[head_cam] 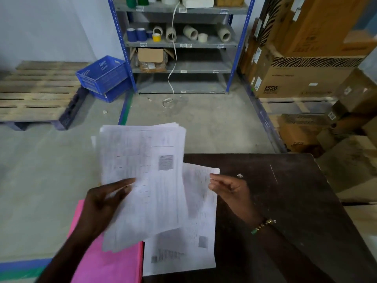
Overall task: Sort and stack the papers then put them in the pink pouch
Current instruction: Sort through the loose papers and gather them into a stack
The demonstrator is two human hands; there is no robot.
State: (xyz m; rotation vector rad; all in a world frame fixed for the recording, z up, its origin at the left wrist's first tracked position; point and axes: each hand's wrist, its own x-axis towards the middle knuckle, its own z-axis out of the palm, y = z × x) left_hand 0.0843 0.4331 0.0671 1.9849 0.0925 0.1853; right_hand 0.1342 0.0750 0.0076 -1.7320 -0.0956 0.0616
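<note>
Pink pouch lies flat on the worktop, directly under the left hand gripping the upright paper stack; right hand pinches a loose sheet beside it.

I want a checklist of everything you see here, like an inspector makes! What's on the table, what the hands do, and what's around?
Surface: dark wooden table, scratched.
Job's things: stack of papers raised in the left hand; single sheet pinched at its edge by the right hand; more sheets flat on the table; pink pouch beneath the left forearm.
Clutter: small crumpled scrap on the table.
Grippers: both hands holding paper.
Cables: white strap hanging from the shelf rack.
Surroundings: blue crates, wooden pallet, cardboard boxes.
</note>
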